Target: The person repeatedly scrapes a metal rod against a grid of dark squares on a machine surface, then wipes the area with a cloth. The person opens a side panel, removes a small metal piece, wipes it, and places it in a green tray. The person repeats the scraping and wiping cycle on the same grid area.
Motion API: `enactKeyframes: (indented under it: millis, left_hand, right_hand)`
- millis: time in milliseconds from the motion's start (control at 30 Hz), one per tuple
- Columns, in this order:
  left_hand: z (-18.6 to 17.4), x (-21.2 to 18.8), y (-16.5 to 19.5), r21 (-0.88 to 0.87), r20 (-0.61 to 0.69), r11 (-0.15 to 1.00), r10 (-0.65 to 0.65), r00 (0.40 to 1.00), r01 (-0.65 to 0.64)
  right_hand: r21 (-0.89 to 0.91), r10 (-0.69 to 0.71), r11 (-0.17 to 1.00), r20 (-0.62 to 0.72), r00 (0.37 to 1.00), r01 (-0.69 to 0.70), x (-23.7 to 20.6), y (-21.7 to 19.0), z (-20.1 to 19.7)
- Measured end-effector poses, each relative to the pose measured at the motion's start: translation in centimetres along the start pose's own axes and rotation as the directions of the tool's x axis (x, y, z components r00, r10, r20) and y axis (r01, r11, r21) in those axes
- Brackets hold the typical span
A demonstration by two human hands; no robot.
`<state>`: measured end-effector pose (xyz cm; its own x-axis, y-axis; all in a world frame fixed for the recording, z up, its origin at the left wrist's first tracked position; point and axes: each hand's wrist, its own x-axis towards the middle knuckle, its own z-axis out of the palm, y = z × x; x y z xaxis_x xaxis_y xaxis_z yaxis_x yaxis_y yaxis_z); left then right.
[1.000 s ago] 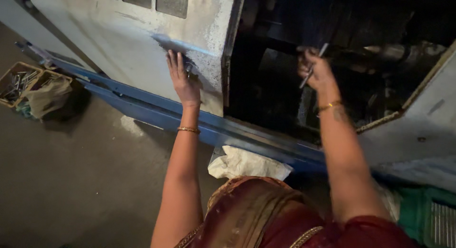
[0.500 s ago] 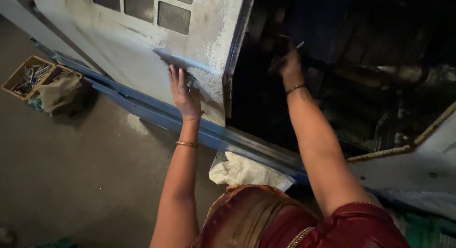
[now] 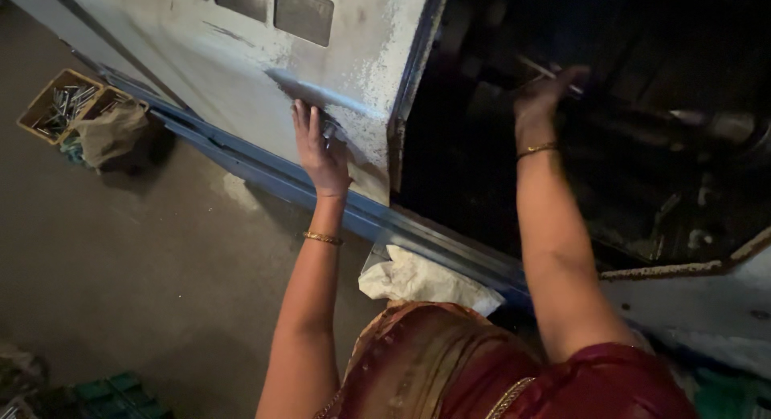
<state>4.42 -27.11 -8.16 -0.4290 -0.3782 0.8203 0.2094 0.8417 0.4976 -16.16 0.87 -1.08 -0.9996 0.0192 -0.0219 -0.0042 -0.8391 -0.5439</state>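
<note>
My left hand (image 3: 320,150) lies flat, fingers apart, on the worn white panel (image 3: 241,66) of a large machine, just below its metal handle bar (image 3: 321,94). My right hand (image 3: 542,94) reaches deep into the dark opening (image 3: 626,146) of the machine and grips a thin metal rod-like tool (image 3: 546,68). Inside the opening, dim metal parts show; the tool's tip is hard to make out. Both wrists wear gold bangles.
A blue rail (image 3: 345,206) runs along the machine's base. A white cloth (image 3: 418,278) lies on the floor by the rail. A wooden box of metal parts (image 3: 60,106) and a sack (image 3: 112,134) stand at far left. Green crates (image 3: 104,391) sit bottom left.
My right hand has pushed further up and deeper into the machine opening with the tool. My left hand stays pressed on the panel. The view has shifted slightly.
</note>
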Motion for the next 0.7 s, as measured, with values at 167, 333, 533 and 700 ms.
enactKeyframes:
  millis: [167, 333, 533, 700]
  left_hand:
    - [0.4, -0.3, -0.7, -0.013, -0.019, 1.000, 0.020, 1.000, -0.020]
    - [0.3, -0.4, -0.8, -0.001, -0.012, 1.000, 0.013, 1.000, -0.013]
    - [0.3, -0.3, -0.9, 0.000, -0.017, 1.000, 0.026, 1.000, -0.026]
    - [0.6, -0.1, -0.9, 0.008, -0.044, 1.000, 0.030, 0.999, -0.029]
  right_hand:
    - [-0.283, 0.131, 0.946, -0.103, 0.986, -0.155, -0.6, 1.4, 1.0]
    - [-0.324, 0.090, 0.936, -0.162, 0.983, -0.139, 0.4, 2.0, 1.8]
    - [-0.343, 0.091, 0.935, -0.022, 0.996, -0.093, 1.0, 1.8, 1.2]
    - [-0.615, -0.084, 0.788, -0.148, 0.985, -0.026, -0.3, 2.5, 3.2]
